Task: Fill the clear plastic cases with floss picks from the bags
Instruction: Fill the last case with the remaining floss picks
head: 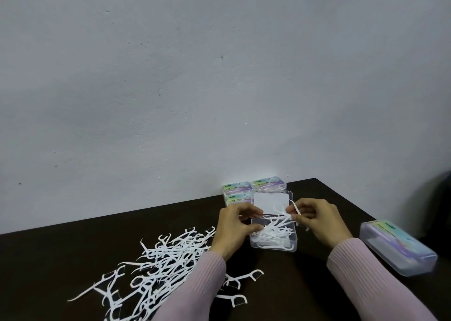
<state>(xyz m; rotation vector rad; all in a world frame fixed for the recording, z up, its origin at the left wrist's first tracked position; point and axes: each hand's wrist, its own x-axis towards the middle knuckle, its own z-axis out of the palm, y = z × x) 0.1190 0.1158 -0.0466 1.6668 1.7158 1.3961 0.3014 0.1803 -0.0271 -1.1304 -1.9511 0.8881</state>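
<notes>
An open clear plastic case (273,244) lies on the dark table, its lid (271,202) raised at the back, with several white floss picks inside. My left hand (234,225) grips the case's left edge, fingers curled at the hinge line. My right hand (317,217) pinches a white floss pick (296,209) just above the case's right side. A large loose pile of floss picks (161,269) is spread on the table to the left of my left arm.
Three closed cases with colourful labels (253,189) stand stacked against the wall behind the open case. Another closed labelled case (397,246) lies at the right. Two stray picks (240,281) lie between my arms. The table's far edge meets a grey wall.
</notes>
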